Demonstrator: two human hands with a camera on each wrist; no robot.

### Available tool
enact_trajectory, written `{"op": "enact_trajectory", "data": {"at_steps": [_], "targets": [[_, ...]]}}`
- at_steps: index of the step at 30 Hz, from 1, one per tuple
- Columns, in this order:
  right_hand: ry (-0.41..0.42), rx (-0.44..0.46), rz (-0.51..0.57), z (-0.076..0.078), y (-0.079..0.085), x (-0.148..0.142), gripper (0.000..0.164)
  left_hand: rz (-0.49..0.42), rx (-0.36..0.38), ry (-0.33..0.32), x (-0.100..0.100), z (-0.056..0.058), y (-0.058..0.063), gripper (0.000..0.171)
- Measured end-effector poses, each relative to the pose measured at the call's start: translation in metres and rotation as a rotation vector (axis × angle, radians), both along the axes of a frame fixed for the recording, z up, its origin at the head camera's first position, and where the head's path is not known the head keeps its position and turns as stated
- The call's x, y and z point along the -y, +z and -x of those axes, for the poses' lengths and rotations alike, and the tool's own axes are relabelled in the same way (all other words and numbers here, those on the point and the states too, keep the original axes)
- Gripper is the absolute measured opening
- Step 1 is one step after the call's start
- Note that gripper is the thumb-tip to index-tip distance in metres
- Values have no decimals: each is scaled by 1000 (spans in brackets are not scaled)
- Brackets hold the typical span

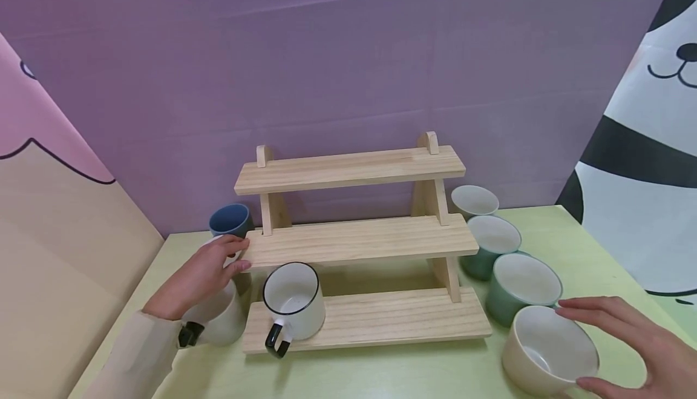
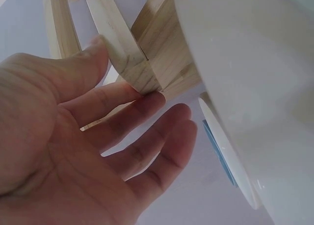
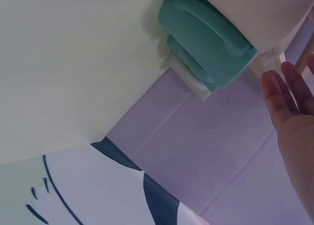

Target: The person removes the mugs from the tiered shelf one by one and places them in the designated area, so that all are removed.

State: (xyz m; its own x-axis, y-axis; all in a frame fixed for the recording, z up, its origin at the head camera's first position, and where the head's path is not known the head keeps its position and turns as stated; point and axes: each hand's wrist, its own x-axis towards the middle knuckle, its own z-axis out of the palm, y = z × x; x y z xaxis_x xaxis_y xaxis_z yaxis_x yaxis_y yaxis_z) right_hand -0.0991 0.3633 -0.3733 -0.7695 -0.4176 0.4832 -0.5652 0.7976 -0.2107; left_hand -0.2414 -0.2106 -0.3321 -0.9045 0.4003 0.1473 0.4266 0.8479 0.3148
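Note:
A three-tier wooden shelf (image 1: 359, 243) stands in the middle of the table. My left hand (image 1: 204, 275) holds the left end of its middle board; the left wrist view shows the thumb and first fingers at the board's corner (image 2: 140, 73). A white enamel mug (image 1: 296, 302) with a black rim and black handle sits at the left of the bottom board, handle towards me. At the lower right, my right hand (image 1: 626, 341) is spread beside a cream cup (image 1: 525, 356), fingertips and thumb close to its rim.
Behind the cream cup, green cups (image 1: 503, 296) with pale insides and a whitish cup (image 1: 474, 200) form a row along the shelf's right side. On the left stand a blue cup (image 1: 230, 220) and a white cup (image 1: 225, 320), partly behind my left arm. A purple cloth (image 1: 348, 72) hangs behind.

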Motion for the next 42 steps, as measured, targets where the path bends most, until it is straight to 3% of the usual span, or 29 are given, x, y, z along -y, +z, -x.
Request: {"op": "enact_trajectory", "data": {"at_steps": [6,8,13,18,23,28,32,38,42], "targets": [[39,-17,-10,17,20,8,83,-2,17,16,-2,0,1,50],[15,-28,-32,24,28,13,79,-4,10,13,-2,-1,1,49],[53,-78,-23,53,53,27,73,-1,-20,4,-1,-2,1,47],[159,-91,-30,90,68,43,68,4,-1,25,-2,-3,1,48],[183,-7,-59,124,63,60,53,7,6,47,-3,-3,1,48],[113,205,-49,149,55,65,42,3,18,55,-7,-4,1,49],[101,300,-69,158,52,63,44,-1,17,60,-9,-4,0,49],[100,292,-76,156,52,58,41,14,-59,-18,-12,1,1,40],[92,290,-70,155,52,57,41,70,-70,24,-21,-1,6,40]]}}
